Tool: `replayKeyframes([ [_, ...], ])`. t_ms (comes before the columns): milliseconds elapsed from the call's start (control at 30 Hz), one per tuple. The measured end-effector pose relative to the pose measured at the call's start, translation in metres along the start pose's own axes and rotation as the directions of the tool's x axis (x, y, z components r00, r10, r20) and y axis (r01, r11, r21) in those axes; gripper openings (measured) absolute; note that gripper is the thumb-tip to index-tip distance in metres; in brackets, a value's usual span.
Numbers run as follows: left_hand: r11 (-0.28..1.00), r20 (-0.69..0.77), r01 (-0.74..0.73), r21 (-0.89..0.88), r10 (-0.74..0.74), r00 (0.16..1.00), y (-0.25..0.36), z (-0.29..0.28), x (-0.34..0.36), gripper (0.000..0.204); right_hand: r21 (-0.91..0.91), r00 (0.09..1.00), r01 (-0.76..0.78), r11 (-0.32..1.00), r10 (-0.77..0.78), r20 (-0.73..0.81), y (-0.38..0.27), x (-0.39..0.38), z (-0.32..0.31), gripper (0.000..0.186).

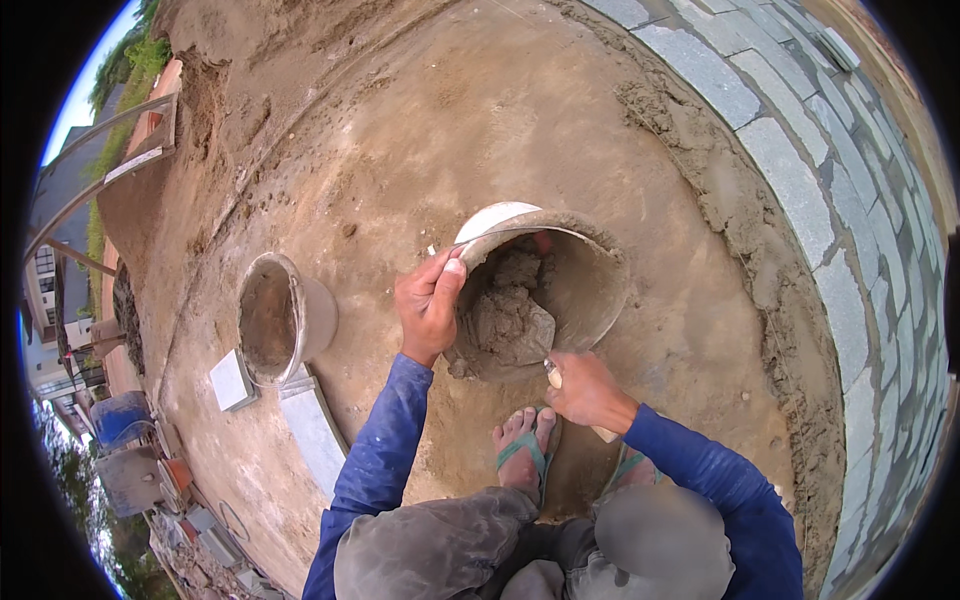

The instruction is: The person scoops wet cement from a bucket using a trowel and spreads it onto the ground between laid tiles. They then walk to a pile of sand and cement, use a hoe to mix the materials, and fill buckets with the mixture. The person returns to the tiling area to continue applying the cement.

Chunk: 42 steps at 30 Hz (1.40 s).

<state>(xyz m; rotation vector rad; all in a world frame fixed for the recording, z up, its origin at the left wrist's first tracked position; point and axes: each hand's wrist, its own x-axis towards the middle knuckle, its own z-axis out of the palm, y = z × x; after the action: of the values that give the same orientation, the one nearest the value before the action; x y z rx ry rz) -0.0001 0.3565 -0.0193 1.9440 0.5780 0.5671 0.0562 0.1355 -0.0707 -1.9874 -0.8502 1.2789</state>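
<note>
A mud-caked bucket (585,290) stands in front of me, tilted, with a lump of grey-brown mortar (515,265) inside. My left hand (428,305) is closed on its rim at the left. My right hand (590,390) grips the wooden handle of a trowel (528,332), whose blade lies in the mortar. A white curved piece (490,218) shows behind the far rim.
A second bucket (315,310) stands to the left, near a square tile (232,380) and long slab (315,430). Paved stone (780,180) curves along the right, bordered by a mortar strip (720,220). Containers (125,475) and a frame (135,170) sit far left.
</note>
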Motion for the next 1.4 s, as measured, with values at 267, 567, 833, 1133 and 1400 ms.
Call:
replayKeyframes([
  [267, 0.999, -0.168, 0.045, -0.012, -0.046, 0.985, -0.004, 0.015, -0.037, 0.035, 0.115, 0.995, 0.098, 0.989, -0.093, -0.046, -0.029, -0.029, -0.009, 0.027],
  [567, 0.998, -0.179, -0.02, -0.052, 0.01, 0.984, 0.025, 0.051, -0.03, 0.037, 0.155, 0.986, 0.15, 0.976, -0.137, -0.094, -0.01, -0.055, -0.04, 0.032],
  [833, 0.993, -0.178, 0.009, -0.116, -0.03, 0.984, 0.032, 0.063, -0.021, 0.039, 0.258, 0.999, 0.029, 0.966, -0.024, -0.021, -0.007, -0.065, -0.063, 0.033],
  [1133, 0.984, -0.298, 0.101, -0.147, -0.141, 0.944, 0.026, 0.026, 0.014, 0.038, -0.075, 0.963, 0.04, 0.996, -0.058, -0.264, -0.024, -0.066, -0.167, 0.031],
  [1400, 0.966, -0.256, 0.22, -0.133, -0.248, 0.934, 0.024, 0.036, 0.02, 0.036, -0.423, 0.787, -0.278, 0.863, -0.047, -0.615, 0.011, 0.089, -0.304, 0.034],
])
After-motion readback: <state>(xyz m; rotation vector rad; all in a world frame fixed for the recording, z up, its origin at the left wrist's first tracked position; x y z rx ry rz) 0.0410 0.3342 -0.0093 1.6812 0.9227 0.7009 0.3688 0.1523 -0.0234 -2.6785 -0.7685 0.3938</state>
